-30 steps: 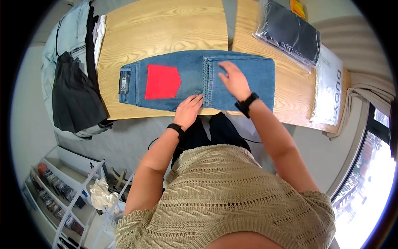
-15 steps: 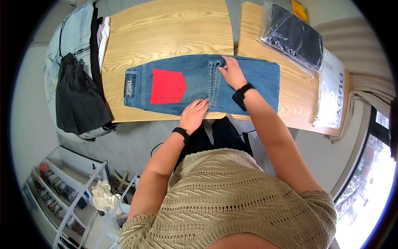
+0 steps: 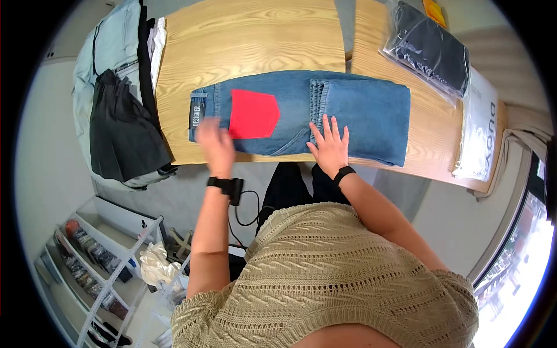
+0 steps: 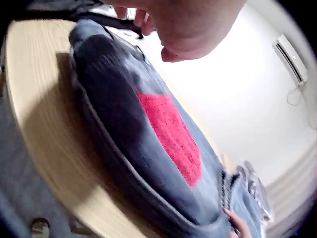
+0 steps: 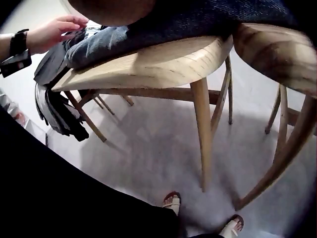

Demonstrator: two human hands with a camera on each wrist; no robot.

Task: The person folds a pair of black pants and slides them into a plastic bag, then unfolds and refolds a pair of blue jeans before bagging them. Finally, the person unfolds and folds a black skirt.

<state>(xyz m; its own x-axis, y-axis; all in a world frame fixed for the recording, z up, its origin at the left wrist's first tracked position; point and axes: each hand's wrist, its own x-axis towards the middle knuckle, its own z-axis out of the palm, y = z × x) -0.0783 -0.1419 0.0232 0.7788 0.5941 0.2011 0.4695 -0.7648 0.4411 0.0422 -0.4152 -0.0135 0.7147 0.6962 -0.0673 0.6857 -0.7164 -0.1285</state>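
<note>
One pair of blue jeans [image 3: 296,107], folded, lying lengthwise near my edge of the tabletop [image 3: 249,35] and reaching across the gap onto a second tabletop [image 3: 429,139] at the right. Waistband to the left, bearing a dark label [image 3: 198,112] lettered DESIGNER; one red pocket [image 3: 254,114] facing up; legs doubled back so that the stitched hem [image 3: 317,98] sits about mid-length.

Two hands, mine. Right hand [image 3: 331,149]: fingers spread wide, laid flat on the doubled legs beside and over the hem, gripping nothing. Left hand [image 3: 215,149]: blurred, at the waistband end just beside the label, fingers loose and holding nothing; whether the fingertips touch the denim I cannot tell.

Two black wristbands [image 3: 344,174], one to each of my wrists.

At left, a heap of clothing: a black pleated garment [image 3: 122,133] over light denim [image 3: 113,52], hanging past the tabletop's end.

At far right, one clear packet [image 3: 432,49] with dark folded contents, overlapping a pale packet [image 3: 477,130] with large lettering; one orange item [image 3: 434,13] behind.

Low at left, one white rack [image 3: 103,293] with a cream cloth [image 3: 156,264] beside it.
</note>
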